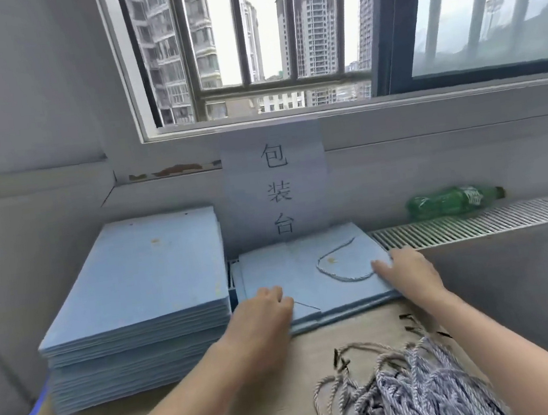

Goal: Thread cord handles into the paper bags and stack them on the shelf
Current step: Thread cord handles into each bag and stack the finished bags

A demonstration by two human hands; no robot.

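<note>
While both my palms are down on the finished bag [312,278], the job right now, as I read it, is squaring it onto the short pile of threaded bags [344,314] beneath, so I want even pressure, edges lined up before I let go, and the cord handle [343,262] lying flat in its loop instead of bunching under the next one. My left hand [261,315] rests on the bag's near-left corner at about seven o'clock from the bag's middle, fingers bent loosely over the edge, pressing, not pinching anything that I can make out. My right hand [408,270] lies flat at the bag's right edge, about three o'clock, fingers straight and pointing toward the loop, fingertips just beside it, gripping nothing. I'd slide rather than lift, nudging from both sides so the corners meet. Over at nine o'clock from my left hand sits the tall stack of blank bags [138,293], close by but apart from my fingers. Down at five o'clock, near my right forearm, lies the tangle of loose cords [402,388] on the table [269,380], ready for the next bag. A green bottle [451,201] lies at one o'clock on the grille [491,218], well clear.
</note>
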